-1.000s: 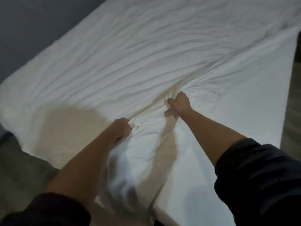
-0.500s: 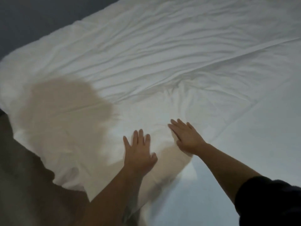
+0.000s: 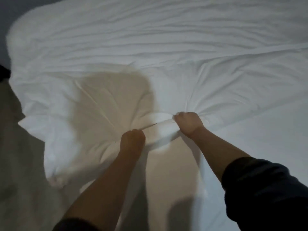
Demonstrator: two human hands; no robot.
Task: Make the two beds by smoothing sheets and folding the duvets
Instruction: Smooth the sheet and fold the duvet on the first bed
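A white, creased duvet (image 3: 158, 52) lies spread over most of the bed, its near edge bunched up in front of me. My left hand (image 3: 132, 139) is closed in a fist on that near edge. A little to the right, my right hand (image 3: 188, 123) is also fisted on the same edge, with folds radiating from it. A short stretch of fabric is pulled taut between the two hands. To the right, the smooth white sheet (image 3: 260, 139) of the mattress shows beneath the duvet. My shadow falls on the duvet left of my hands.
Dull carpeted floor (image 3: 18, 172) shows at the lower left, beside the bed's corner. A dark grey wall (image 3: 6, 12) lies beyond the bed at the upper left. My dark sleeve (image 3: 266, 189) fills the lower right.
Half a second ago both hands lay flat and open on the duvet. Now both are closed on its near edge, gathering the fabric. The view has shifted slightly to the left.
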